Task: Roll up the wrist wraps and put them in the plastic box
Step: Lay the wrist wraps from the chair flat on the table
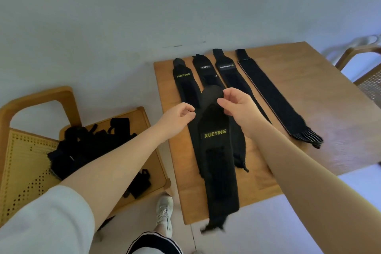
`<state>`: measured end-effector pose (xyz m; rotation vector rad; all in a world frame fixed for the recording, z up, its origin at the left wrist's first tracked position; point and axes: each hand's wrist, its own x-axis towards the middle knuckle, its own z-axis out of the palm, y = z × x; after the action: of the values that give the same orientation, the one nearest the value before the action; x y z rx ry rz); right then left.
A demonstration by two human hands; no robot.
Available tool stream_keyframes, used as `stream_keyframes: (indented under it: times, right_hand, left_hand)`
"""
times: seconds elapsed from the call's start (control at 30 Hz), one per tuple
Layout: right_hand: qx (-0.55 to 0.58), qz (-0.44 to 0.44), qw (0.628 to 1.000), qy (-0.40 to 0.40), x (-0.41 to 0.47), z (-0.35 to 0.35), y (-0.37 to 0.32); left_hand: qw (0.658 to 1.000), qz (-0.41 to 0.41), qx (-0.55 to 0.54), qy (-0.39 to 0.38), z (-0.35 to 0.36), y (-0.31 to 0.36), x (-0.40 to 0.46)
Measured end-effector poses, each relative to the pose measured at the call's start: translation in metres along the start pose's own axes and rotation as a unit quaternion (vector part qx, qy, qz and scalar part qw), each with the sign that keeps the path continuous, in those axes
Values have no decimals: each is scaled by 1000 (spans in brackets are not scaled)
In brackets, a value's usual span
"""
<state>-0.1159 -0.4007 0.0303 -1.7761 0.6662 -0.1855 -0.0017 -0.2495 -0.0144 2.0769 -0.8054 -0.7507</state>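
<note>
I hold one black XUEYING wrist wrap (pixel 216 150) unrolled, hanging lengthwise above the counter (pixel 309 109). Four more black wraps (pixel 237 80) lie flat, side by side, unrolled, at the far edge. The plastic box is not visible.

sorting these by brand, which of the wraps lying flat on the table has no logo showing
The rightmost wrist wrap, at the far right of the row: plain black with a pale edge stripe and a fringed near end. The other three flat ones show printed logos near their far ends.

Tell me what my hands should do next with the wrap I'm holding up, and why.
Probably start rolling from the top end. The right hand pinches the XUEYING wrap at its top, the wrap hangs unrolled over the table, and the left hand sits beside it, seemingly holding nothing.
</note>
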Motion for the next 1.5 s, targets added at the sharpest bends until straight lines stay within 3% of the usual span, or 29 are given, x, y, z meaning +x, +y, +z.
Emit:
stream_keyframes:
  times: [0.07, 0.13, 0.27, 0.37, 0.6, 0.77, 0.9, 1.07, 1.23, 1.5]
  right_hand:
    - [111, 19, 992, -52, 19, -1, -4]
    - [145, 47, 987, -58, 41, 1, -4]
    - [38, 123, 991, -35, 83, 23, 10]
    - [-6, 188, 982, -15, 105, 43, 28]
    - [2, 297, 954, 44, 142, 75, 55]
    - [0, 276, 959, 59, 162, 97, 46]
    - [-82, 234, 965, 87, 171, 108, 46]
    - [-172, 187, 965, 67, 173, 105, 46]
    - [-177, 194, 963, 67, 175, 107, 47]
    - [-163, 222, 961, -6, 181, 94, 46]
  left_hand:
    - [996, 12, 92, 9, -13, -17, 25]
    - [980, 37, 197, -15, -21, -30, 54]
    - [914, 76, 390, -88, -23, -48, 103]
    - [878, 85, 456, -120, -23, -63, 127]
    - [879, 97, 449, -127, -35, -85, 157]
    - [885, 113, 434, -129, -53, -92, 169]
    - [884, 139, 423, -144, -69, -100, 176]
    - [887, 139, 415, -145, -80, -104, 179]
    - [909, 120, 376, -136, -81, -93, 176]
    - [924, 122, 351, -94, -72, -93, 175]
